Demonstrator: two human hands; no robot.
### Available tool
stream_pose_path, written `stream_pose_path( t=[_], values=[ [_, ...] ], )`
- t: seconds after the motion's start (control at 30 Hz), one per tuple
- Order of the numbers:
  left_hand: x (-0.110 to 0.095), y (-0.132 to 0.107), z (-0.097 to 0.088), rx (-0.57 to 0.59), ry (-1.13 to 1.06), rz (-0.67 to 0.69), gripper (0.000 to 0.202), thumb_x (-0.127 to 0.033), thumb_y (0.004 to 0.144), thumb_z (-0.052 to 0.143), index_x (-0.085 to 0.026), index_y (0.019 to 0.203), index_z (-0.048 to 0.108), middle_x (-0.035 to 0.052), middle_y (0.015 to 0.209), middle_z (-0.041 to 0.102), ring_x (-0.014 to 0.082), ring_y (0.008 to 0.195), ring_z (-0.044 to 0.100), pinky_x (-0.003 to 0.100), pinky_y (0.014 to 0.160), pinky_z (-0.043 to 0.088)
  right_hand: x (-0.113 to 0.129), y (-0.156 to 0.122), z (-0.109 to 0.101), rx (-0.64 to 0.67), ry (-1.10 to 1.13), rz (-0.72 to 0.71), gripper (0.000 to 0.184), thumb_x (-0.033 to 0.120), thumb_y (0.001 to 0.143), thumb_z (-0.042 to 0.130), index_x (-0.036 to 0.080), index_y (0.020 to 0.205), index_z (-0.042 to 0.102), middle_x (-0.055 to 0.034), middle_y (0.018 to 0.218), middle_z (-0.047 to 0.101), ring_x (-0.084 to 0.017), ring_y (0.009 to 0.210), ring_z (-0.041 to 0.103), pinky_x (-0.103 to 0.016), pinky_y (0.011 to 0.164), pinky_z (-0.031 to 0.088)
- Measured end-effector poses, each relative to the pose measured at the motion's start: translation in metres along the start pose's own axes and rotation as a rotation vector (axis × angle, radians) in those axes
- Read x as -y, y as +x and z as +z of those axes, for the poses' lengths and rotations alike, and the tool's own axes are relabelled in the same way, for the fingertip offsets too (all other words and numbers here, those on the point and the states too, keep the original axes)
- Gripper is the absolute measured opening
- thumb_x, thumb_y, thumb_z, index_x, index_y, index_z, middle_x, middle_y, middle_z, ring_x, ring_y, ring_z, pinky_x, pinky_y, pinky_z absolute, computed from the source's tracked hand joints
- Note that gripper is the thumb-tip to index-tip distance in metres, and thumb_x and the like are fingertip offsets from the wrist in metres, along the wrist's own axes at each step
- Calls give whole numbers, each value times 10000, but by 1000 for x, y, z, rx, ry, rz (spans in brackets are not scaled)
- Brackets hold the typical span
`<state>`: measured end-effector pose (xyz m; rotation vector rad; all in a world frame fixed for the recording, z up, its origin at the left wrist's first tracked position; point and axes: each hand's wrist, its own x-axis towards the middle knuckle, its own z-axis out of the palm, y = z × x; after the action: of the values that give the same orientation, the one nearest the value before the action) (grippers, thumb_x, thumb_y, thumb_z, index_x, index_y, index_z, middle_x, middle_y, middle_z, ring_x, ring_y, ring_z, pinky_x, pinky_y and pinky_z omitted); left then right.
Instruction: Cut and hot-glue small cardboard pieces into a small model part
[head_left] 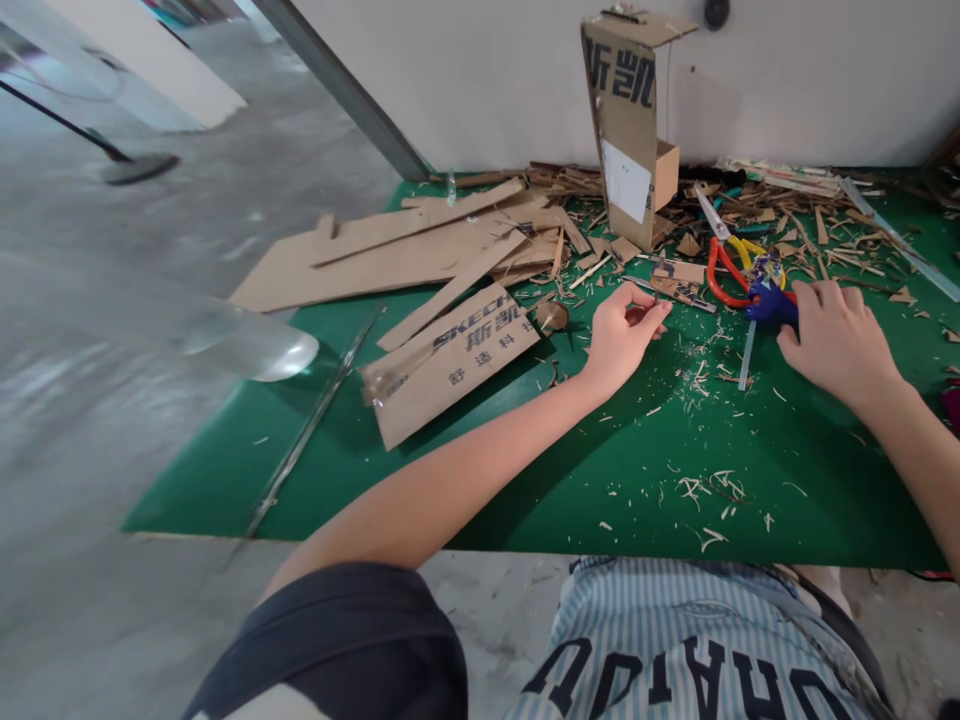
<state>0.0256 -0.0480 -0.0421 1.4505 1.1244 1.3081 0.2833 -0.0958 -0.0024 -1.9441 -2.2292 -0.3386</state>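
Printed cardboard [457, 365] lies leftmost on the green surface [217, 470]; the left hand [622, 330] pinches what looks like a small dark piece [657, 300], thumb against fingertips; the right hand [844, 335] curls half-open at the blue tool [772, 306], grip unclear; fine handling seems underway, calling for a steady pinch.

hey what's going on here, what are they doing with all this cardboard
A person is working at a green table strewn with cardboard scraps. The left hand pinches something small between thumb and fingertips, too small to identify. The right hand is at a blue tool; its grip is partly hidden. Scissors with red and yellow handles lie just beyond the hands. An upright cardboard structure stands farther back, and a printed cardboard piece lies to the left.
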Motion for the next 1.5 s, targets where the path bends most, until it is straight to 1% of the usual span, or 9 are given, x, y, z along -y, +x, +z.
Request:
stream_pose_path(
  t=[0.1, 0.17, 0.27, 0.37, 0.47, 0.6, 0.73, 1.23, 1.5],
  values=[
    [0, 0, 0, 9, -7, -2, 227, -223, 839, 704, -214, 724, 507, -34, 636, 608, 84, 573, 649, 202, 544, 556, -13, 7, 11, 59, 67, 20, 426, 209, 881, 480, 69, 1268, 590, -242, 1095, 649, -393, 1038, 613, -528, 840, 509],
    [0, 0, 0, 6, -2, -15, 221, -223, 847, 693, -215, 729, 506, -32, 648, 613, 84, 578, 655, 203, 549, 559, -18, 10, 13, -2, 211, 72, 390, 207, 831, 551, 106, 1199, 629, -200, 1026, 663, -354, 975, 628, -494, 828, 512],
    [-1, 1, 0, -11, 4, -39, 227, -215, 850, 681, -218, 727, 490, -43, 623, 591, 82, 562, 651, 200, 535, 547, -11, 9, 7, -63, 748, 271, 163, 310, 808, 657, 202, 930, 666, -79, 765, 607, -238, 694, 578, -397, 637, 496],
    [-2, 1, 1, -16, -12, -57, 243, -202, 836, 690, -218, 714, 480, -51, 599, 578, 85, 551, 650, 203, 531, 540, 6, 3, -5, 53, 1432, 358, 201, 420, 795, 742, 242, 806, 649, -1, 632, 445, -159, 575, 420, -304, 466, 378],
    [-5, 0, 2, -22, -28, -75, 262, -180, 813, 704, -216, 688, 476, -48, 602, 584, 88, 545, 647, 214, 537, 541, 20, -4, -13, 215, 1683, 358, 251, 419, 754, 821, 219, 790, 673, 11, 628, 401, -129, 590, 369, -246, 424, 280],
    [-8, -1, 1, 7, -16, -86, 253, -201, 824, 710, -214, 680, 502, -37, 598, 591, 93, 544, 651, 217, 533, 537, 25, -7, -12, 356, 1757, 383, 276, 424, 753, 843, 190, 802, 705, 13, 641, 401, -103, 586, 349, -215, 419, 242],
    [-8, -1, 1, 52, 17, -75, 270, -232, 829, 719, -215, 666, 505, -35, 572, 588, 103, 538, 656, 222, 524, 528, 27, -8, -10, 415, 1798, 401, 300, 454, 772, 832, 187, 801, 699, 9, 654, 412, -96, 580, 348, -205, 408, 230],
    [-12, -2, 1, 108, 88, -45, 267, -152, 854, 690, -202, 667, 506, -41, 603, 595, 100, 550, 668, 219, 538, 516, 33, -8, -9, 393, 1773, 452, 380, 475, 723, 875, 164, 755, 660, 11, 628, 456, -86, 554, 401, -184, 372, 245],
    [-10, -2, 1, 107, 117, -36, 262, -179, 864, 687, -203, 680, 503, -41, 606, 592, 100, 551, 658, 221, 538, 505, 34, -7, -9, 394, 1751, 473, 376, 463, 724, 875, 166, 730, 645, 12, 604, 462, -84, 537, 407, -184, 362, 233]
  ],
)
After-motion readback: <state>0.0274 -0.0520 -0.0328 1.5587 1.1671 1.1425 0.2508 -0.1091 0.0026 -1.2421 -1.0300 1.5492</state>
